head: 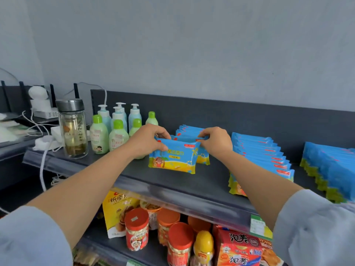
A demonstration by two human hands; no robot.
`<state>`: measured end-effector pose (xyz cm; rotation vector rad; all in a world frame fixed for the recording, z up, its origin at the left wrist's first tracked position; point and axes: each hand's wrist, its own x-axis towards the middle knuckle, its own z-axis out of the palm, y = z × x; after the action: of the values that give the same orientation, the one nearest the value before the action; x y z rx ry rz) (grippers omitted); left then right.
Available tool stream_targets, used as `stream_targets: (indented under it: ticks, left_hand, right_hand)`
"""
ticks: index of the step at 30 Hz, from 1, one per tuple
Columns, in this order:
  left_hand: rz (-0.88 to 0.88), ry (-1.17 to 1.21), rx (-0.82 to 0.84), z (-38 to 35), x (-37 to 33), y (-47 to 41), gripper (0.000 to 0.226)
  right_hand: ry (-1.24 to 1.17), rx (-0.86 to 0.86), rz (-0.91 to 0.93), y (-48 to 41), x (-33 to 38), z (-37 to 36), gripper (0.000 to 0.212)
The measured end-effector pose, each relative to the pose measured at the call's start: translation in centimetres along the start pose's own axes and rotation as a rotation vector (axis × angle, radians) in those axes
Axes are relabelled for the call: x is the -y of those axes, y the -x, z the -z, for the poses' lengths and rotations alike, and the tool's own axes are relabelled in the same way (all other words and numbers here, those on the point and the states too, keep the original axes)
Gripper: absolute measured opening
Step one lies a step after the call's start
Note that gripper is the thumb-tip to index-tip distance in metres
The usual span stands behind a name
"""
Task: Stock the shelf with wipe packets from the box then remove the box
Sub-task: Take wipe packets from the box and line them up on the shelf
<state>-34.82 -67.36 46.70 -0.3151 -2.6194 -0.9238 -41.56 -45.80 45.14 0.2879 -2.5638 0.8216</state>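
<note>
A blue and yellow wipe packet point(173, 159) stands upright at the front of a short row of the same packets point(189, 131) on the dark top shelf point(172, 186). My left hand point(147, 140) pinches its top left corner and my right hand point(216, 140) pinches the top right corner of the row. A second row of wipe packets point(263, 154) stands to the right, and a third row point(330, 166) at the far right. No box is in view.
Green and blue pump bottles point(115, 129) stand left of the packets, with a glass tea flask point(73, 129) and white cables beyond. Below the shelf are red-lidded jars point(136, 229), a yellow snack bag point(115, 210) and a red snack pack point(240, 248).
</note>
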Motion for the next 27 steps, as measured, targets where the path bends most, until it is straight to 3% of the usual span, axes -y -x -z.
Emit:
stream_targets:
  ticks: [10, 15, 18, 27]
  left_hand:
    - [-0.031, 0.031, 0.042, -3.0, 3.3, -4.5, 0.023]
    - [-0.129, -0.131, 0.026, -4.7, 3.4, -5.8, 0.037]
    - [-0.203, -0.221, 0.094, -5.4, 3.6, -6.4, 0.050]
    - [-0.269, -0.368, 0.035, -6.2, 3.8, -7.2, 0.050]
  right_hand:
    - [0.167, 0.114, -0.093, -3.1, -1.7, -1.0, 0.030]
    - [0.189, 0.068, -0.054, -3.4, -2.0, -0.9, 0.026]
    - [0.231, 0.068, -0.033, -3.4, -2.0, -0.9, 0.038]
    - [0.237, 0.132, -0.018, -3.6, -1.6, -0.8, 0.042]
